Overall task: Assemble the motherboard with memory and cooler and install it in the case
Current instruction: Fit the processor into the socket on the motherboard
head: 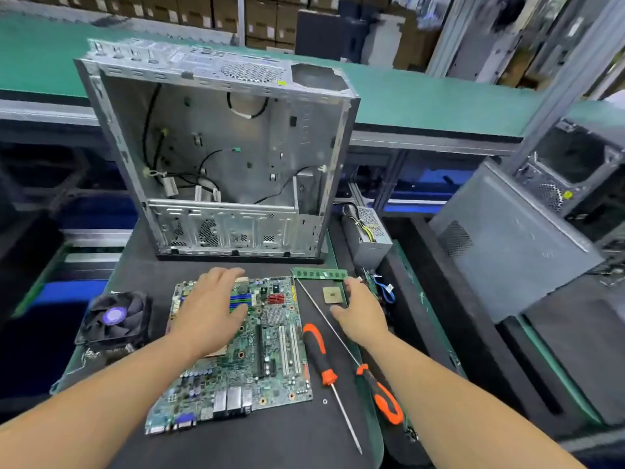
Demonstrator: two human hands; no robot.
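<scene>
A green motherboard [257, 353] lies flat on the black mat in front of me. My left hand [211, 306] is spread over its far left part, above the blue memory slots, fingers straight. My right hand [360, 313] hovers open over the mat right of the board, beside a small square CPU chip [331, 295]. A green memory stick [319, 273] lies just beyond the chip. The black cooler fan [115, 319] sits left of the board. The open metal case [220, 157] stands behind, its inside facing me.
Two orange-and-black screwdrivers [318, 353] [378, 390] lie right of the board, their long shafts crossing the mat. A grey power supply [367, 231] and a second grey case [514, 238] stand at the right. A green conveyor [439, 96] runs behind.
</scene>
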